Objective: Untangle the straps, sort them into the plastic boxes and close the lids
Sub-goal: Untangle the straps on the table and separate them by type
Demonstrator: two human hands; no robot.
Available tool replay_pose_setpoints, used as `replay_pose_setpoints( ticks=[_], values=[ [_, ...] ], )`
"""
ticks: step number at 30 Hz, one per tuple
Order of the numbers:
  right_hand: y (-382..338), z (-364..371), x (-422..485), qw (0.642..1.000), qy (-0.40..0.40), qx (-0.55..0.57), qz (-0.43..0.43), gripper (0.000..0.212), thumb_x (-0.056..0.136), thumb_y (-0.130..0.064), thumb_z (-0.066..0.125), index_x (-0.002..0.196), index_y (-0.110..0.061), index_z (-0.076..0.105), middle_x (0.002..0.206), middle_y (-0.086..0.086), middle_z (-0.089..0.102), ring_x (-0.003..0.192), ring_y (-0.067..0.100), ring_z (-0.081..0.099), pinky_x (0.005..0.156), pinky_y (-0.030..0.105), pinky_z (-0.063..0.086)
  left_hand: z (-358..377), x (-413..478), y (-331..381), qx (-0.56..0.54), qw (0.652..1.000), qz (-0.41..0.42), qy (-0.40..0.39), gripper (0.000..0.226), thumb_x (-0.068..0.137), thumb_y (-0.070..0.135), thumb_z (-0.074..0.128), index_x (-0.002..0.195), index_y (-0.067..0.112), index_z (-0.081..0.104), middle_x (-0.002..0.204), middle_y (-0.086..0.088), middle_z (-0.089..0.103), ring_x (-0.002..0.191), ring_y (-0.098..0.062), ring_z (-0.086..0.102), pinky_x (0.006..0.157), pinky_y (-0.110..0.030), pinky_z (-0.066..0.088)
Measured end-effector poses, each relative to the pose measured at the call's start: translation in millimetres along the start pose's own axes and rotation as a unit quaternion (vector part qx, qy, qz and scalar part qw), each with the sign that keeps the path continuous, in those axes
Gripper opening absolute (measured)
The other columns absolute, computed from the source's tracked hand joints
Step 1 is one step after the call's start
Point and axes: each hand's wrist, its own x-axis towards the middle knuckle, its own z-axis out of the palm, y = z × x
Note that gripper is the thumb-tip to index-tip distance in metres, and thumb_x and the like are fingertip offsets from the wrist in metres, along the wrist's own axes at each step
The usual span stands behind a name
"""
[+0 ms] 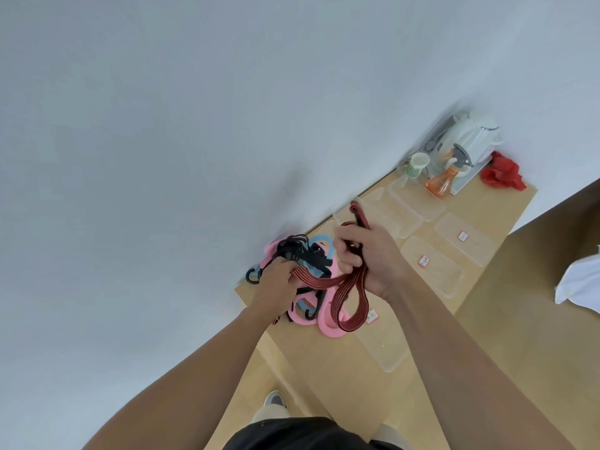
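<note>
Straps point(316, 261) sit bunched at the end of the wooden table point(506, 203), pressed up against the white wall point(162, 157) and close to the table's corner. The tangle mixes pink straps point(324, 326), a blue strap point(321, 240) and a black strap point(293, 245) with dark hooks.

A red strap point(347, 284) with dark stripes is lifted out of the heap. The right hand point(376, 254) has its fingers curled tightly round a folded length of it, one end sticking up past the knuckles and loops hanging below the wrist. The left hand point(276, 282) grips the other run of the same strap, down in the tangle (its fingertips are buried there).

Clear plastic boxes point(409, 206) stand in a row along the wall edge, just beyond the right hand. Flat clear labelled pieces point(454, 241) lie nearer the table's outer edge, and whether they are lids or upturned boxes cannot be told. One more of them point(383, 345) lies just beside the hanging red loops. Only thin strips of bare wood run between these pieces and the outer edge.

At the far end stand a white kettle point(477, 134), an orange spray bottle point(444, 180) and a green cup point(418, 164), with a red cloth point(501, 173) next to them near the corner.
</note>
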Motion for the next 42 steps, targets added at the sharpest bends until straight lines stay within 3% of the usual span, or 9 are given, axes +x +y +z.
replay_pose_setpoints(
  ticks=[2,4,8,16,22,26,28,31,42],
  values=[
    [15,-3,6,0.981,0.046,-0.187,0.004,0.014,0.091,-0.008,0.065,0.079,-0.005,0.059,0.061,0.007,0.056,0.038,0.014,0.037,0.044,0.027,0.034,-4,0,1,-0.004,1.000,0.000,0.000,0.033,0.095,0.002,0.050,0.118,0.013,0.071,0.104,0.005,0.058,0.101,-0.016,0.056,0.081,-0.021,0.035],
    [36,-5,14,0.947,0.064,-0.314,0.026,0.022,0.088,-0.021,0.071,0.096,-0.010,0.054,0.073,0.004,0.061,0.042,0.012,0.045,0.042,0.025,0.037,-9,1,3,-0.016,1.000,0.011,-0.011,0.039,0.091,-0.003,0.049,0.121,0.013,0.070,0.106,0.004,0.063,0.102,-0.016,0.058,0.085,-0.024,0.041],
    [75,-3,26,0.899,0.063,-0.429,0.056,0.039,0.081,-0.048,0.077,0.089,-0.015,0.059,0.069,-0.003,0.063,0.046,0.007,0.053,0.049,0.024,0.041,-14,2,8,-0.055,0.998,0.033,-0.013,0.037,0.090,-0.001,0.051,0.117,0.013,0.072,0.113,0.003,0.069,0.105,-0.011,0.059,0.089,-0.019,0.045],
    [66,0,18,0.969,-0.013,-0.212,0.125,0.028,0.091,-0.010,0.070,0.069,-0.010,0.053,0.047,0.005,0.043,0.038,0.015,0.032,0.040,0.024,0.025,-7,-3,-4,-0.043,0.998,0.041,-0.029,0.010,0.094,0.014,0.064,0.097,0.014,0.073,0.088,0.013,0.062,0.092,-0.017,0.061,0.085,-0.031,0.051],
    [20,-19,-2,0.989,-0.085,-0.074,0.099,0.012,0.092,0.003,0.064,0.083,-0.004,0.068,0.072,0.011,0.069,0.055,0.018,0.065,0.054,0.026,0.054,-5,-1,-26,-0.044,0.996,-0.024,-0.072,0.027,0.090,0.050,0.070,0.104,0.027,0.077,0.101,0.017,0.072,0.098,0.001,0.065,0.087,-0.026,0.050],
    [12,-24,-7,0.995,-0.068,0.014,0.072,0.017,0.095,0.012,0.048,0.108,0.018,0.057,0.112,0.017,0.064,0.048,0.008,0.064,0.044,0.019,0.048,-11,-2,-16,-0.063,0.993,-0.016,-0.096,0.022,0.086,0.050,0.076,0.101,0.034,0.078,0.098,0.021,0.075,0.095,0.005,0.066,0.087,-0.023,0.051],
    [14,-27,-7,0.992,-0.081,0.064,0.068,0.010,0.094,0.008,0.047,0.096,0.008,0.057,0.132,0.020,0.062,0.057,0.008,0.068,0.041,0.018,0.040,-11,-4,-11,-0.066,0.992,-0.016,-0.110,0.018,0.084,0.045,0.079,0.100,0.037,0.076,0.100,0.021,0.074,0.097,0.005,0.065,0.089,-0.024,0.051],
    [19,-33,-2,0.984,-0.108,0.130,0.065,0.014,0.089,-0.001,0.057,0.082,-0.009,0.048,0.123,0.024,0.067,0.083,0.025,0.074,0.042,0.021,0.033,-8,-6,-5,-0.051,0.992,-0.001,-0.118,0.021,0.084,0.041,0.079,0.104,0.034,0.075,0.105,0.018,0.070,0.101,0.001,0.062,0.091,-0.026,0.048],
    [38,-33,14,0.991,0.003,-0.113,0.078,0.014,0.091,-0.018,0.071,0.091,-0.004,0.071,0.084,0.014,0.072,0.062,0.021,0.065,0.058,0.031,0.052,-22,-7,14,-0.197,0.973,-0.062,-0.099,0.020,0.100,0.026,0.064,0.085,0.012,0.066,0.079,0.002,0.073,0.072,-0.011,0.068,0.070,-0.026,0.053]
  ],
)
